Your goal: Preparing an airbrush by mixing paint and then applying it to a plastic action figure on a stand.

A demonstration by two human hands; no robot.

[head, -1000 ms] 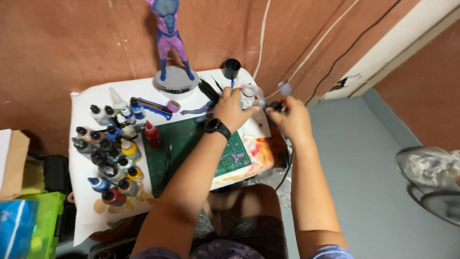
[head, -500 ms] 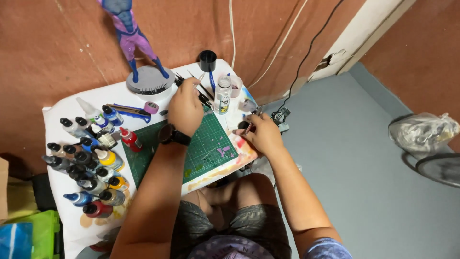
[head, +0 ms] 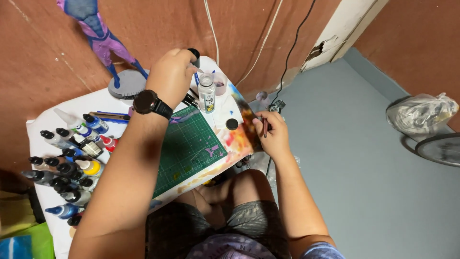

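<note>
My left hand (head: 171, 74), with a black watch (head: 149, 103) on the wrist, reaches over the back of a small white table (head: 143, 139) and closes on something among the brushes by a black cup (head: 193, 52); what it grips is hidden. My right hand (head: 270, 132) hangs off the table's right edge, holding an airbrush (head: 265, 125) with a cable running behind it. A clear bottle with no cap (head: 206, 92) stands between the hands, its black cap (head: 232, 123) lying on the table. A green cutting mat (head: 189, 144) lies under my left forearm.
Several paint dropper bottles (head: 67, 163) crowd the table's left side. A purple and blue figure (head: 103, 41) stands on a grey round base (head: 125, 84) at the back. A small plastic cup (head: 220, 82) sits beside the clear bottle. A plastic bag (head: 421, 112) and a fan (head: 441, 148) lie on the floor, right.
My left hand moved from the mat's middle to the brushes at the back. My right hand stayed at the table's right edge with the airbrush. The camera came closer.
</note>
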